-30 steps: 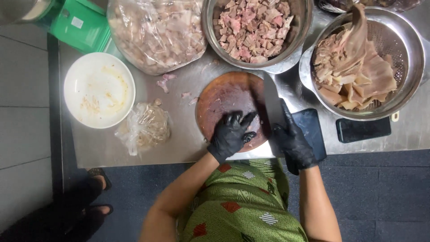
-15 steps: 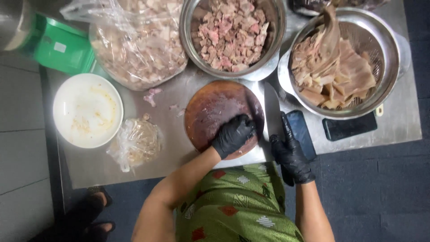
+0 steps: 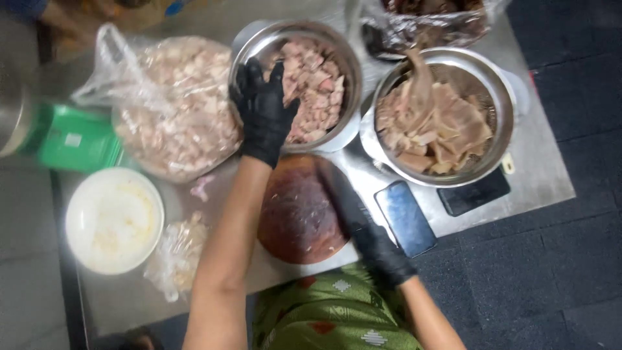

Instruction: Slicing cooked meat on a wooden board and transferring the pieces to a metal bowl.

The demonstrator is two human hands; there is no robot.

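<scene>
My left hand (image 3: 265,110), in a black glove, is stretched out over a steel bowl (image 3: 350,71) of pink meat cubes, fingers spread and holding nothing. My right hand (image 3: 383,254), also gloved in black, grips the handle of a dark cleaver (image 3: 338,189). The blurred blade lies along the right edge of a round wooden chopping board (image 3: 295,214), which is bare. I wear a green patterned garment (image 3: 324,314) at the bottom of the view.
On the steel table (image 3: 538,175): a colander (image 3: 502,97) of pale meat strips at right, a plastic bag of pale meat pieces (image 3: 175,116) at left, a white bowl (image 3: 113,220), a small plastic bag (image 3: 178,249), a green container (image 3: 78,139), two phones (image 3: 405,217).
My left hand has left the chopping board and reached forward over the bowl of meat cubes, now open. The right hand stays on the cleaver. The camera has moved closer.
</scene>
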